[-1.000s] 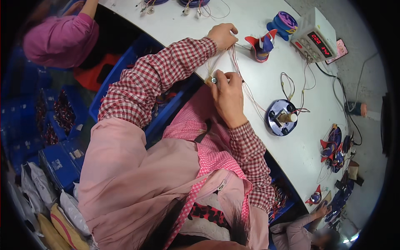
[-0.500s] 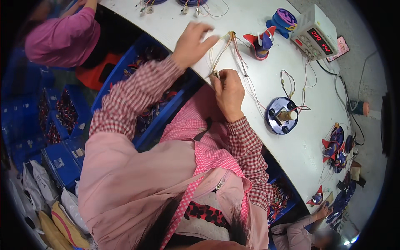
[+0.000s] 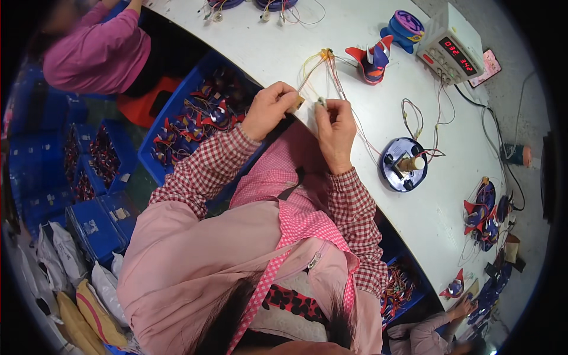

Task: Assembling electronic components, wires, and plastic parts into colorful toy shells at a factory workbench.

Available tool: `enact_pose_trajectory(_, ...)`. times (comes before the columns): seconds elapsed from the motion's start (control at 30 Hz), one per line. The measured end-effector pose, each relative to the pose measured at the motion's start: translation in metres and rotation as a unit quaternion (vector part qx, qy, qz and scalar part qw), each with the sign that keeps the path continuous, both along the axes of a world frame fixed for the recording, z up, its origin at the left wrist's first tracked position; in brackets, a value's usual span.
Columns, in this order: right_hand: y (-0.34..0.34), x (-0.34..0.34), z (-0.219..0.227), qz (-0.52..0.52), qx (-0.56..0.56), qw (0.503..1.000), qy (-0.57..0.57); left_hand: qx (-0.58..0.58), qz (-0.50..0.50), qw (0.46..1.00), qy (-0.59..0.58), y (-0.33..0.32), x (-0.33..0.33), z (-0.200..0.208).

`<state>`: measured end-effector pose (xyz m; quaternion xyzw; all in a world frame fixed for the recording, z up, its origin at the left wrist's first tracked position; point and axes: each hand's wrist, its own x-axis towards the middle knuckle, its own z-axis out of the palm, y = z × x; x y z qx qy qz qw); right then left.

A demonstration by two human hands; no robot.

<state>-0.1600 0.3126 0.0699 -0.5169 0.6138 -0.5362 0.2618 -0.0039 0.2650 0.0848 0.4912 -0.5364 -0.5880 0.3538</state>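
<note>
My left hand (image 3: 271,111) is closed, thumb and fingers pinching a small brown board-like piece (image 3: 300,102) at the table's near edge. My right hand (image 3: 336,133), also closed, pinches a small pale silvery part (image 3: 321,101) just beside it, a narrow gap between the two. Thin wires (image 3: 305,76) rise from there to a yellowish wire joint (image 3: 326,54) lying on the table. Other leads run right to a round dark-blue base (image 3: 403,164) with a brown and white post in its middle. A red, white and purple pointed figure (image 3: 374,62) stands beyond the joint.
A white power supply (image 3: 451,48) with a red display stands at the back right, beside a blue and purple round holder (image 3: 403,29). Below the table's left edge, a blue bin (image 3: 195,112) holds many figures. Co-workers sit at far left (image 3: 97,50) and lower right (image 3: 423,334).
My left hand has come down from above the wires to the near edge and closed on the brown piece. My right hand has shifted slightly right. The supply's display has changed.
</note>
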Motion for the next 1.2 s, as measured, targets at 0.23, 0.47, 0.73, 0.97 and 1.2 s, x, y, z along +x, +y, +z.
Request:
enact_pose_trajectory(0.23,0.002,0.0,0.004,-0.011,-0.016,1.0,-0.017,0.062,0.007,0.986,0.153,0.009,-0.008,0.002)
enact_pose_trajectory(0.47,0.0,0.001,-0.009,0.002,-0.098,0.994,0.048,0.095,-0.029,0.985,0.142,0.013,-0.009,0.002)
enact_pose_trajectory(0.73,0.002,0.001,-0.002,0.005,-0.11,0.993,0.051,0.094,-0.032,0.987,0.129,0.011,-0.008,0.002)
enact_pose_trajectory(0.97,0.005,-0.021,0.008,0.02,-0.075,0.974,0.214,0.115,-0.052,0.981,0.148,0.011,-0.013,0.012)
enact_pose_trajectory(1.2,0.007,-0.022,0.008,0.032,-0.095,0.964,0.248,0.092,-0.094,0.983,0.131,0.008,-0.013,0.011)
